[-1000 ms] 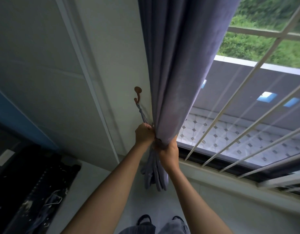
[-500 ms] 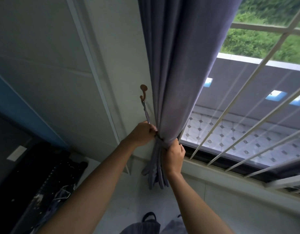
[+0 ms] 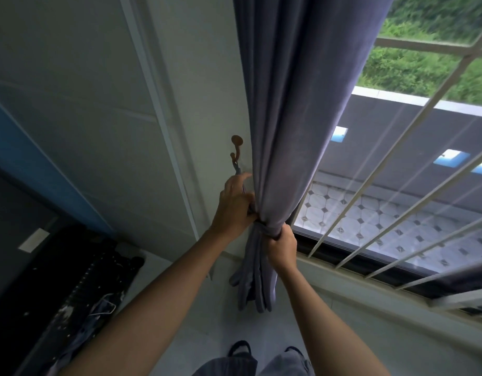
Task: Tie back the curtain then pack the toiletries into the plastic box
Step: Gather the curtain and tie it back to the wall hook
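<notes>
A grey-purple curtain (image 3: 296, 109) hangs at the left side of the window, gathered into a bunch low down. A matching tieback band (image 3: 264, 229) wraps the bunch and runs up to a brown wall hook (image 3: 235, 147). My left hand (image 3: 234, 207) grips the band just below the hook, against the curtain's left edge. Lower and to the right, my right hand (image 3: 281, 246) is closed around the gathered curtain at the band. The curtain's tail (image 3: 254, 280) hangs below both hands. No toiletries or plastic box are in view.
White window bars (image 3: 391, 191) cross the glass on the right, above a sill (image 3: 370, 289). A white wall with a vertical conduit (image 3: 163, 126) stands on the left. Dark cluttered furniture (image 3: 58, 294) fills the lower left. My feet show at the bottom.
My left hand has risen along the band toward the hook, while my right hand has slid slightly down and right on the gathered curtain. The view has shifted a little.
</notes>
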Motion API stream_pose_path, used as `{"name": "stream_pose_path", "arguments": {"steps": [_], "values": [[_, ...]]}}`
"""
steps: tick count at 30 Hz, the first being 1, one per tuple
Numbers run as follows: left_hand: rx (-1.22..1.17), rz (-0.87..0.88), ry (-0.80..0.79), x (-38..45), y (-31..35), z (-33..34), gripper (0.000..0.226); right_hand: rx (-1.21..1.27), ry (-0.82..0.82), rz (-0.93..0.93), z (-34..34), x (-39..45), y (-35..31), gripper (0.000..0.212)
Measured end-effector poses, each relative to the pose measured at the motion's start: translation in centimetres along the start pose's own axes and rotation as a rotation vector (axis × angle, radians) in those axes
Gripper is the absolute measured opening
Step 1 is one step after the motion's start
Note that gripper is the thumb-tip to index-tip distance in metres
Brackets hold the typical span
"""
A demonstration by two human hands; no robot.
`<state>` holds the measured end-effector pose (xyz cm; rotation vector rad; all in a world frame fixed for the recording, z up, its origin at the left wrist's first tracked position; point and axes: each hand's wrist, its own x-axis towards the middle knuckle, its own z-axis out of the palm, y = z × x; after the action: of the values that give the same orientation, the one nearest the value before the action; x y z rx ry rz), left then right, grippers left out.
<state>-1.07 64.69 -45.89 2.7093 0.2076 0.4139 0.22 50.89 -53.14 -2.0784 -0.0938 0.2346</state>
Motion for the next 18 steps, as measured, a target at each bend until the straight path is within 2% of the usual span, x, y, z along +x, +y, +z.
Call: {"name": "stream_pose_path", "arguments": {"steps": [4, 7, 10, 15, 18], "values": [[0.062, 0.042, -0.056, 0.4, 0.9, -1.0, 0.014, -0.045, -0.009, 0.014, -0.2, 0.2, 0.5, 0.009], [-0.024, -0.036, -0.112, 0.3, 0.7, -1.7, 0.020, -0.080, -0.016, 0.012, 0.0, 0.6, 0.7, 0.009], [0.013, -0.028, -0.093, 0.2, 0.4, -2.2, 0.028, -0.109, -0.031, -0.003, 0.3, 0.8, 0.5, 0.006], [0.206, 0.014, -0.055, 0.4, -0.3, -4.0, 0.024, -0.113, -0.033, -0.019, 0.3, 0.7, -0.1, 0.009], [0.121, 0.105, -0.041, -0.2, -1.3, -4.5, 0.026, -0.105, -0.041, -0.004, 0.3, 0.8, -0.3, 0.009]]}}
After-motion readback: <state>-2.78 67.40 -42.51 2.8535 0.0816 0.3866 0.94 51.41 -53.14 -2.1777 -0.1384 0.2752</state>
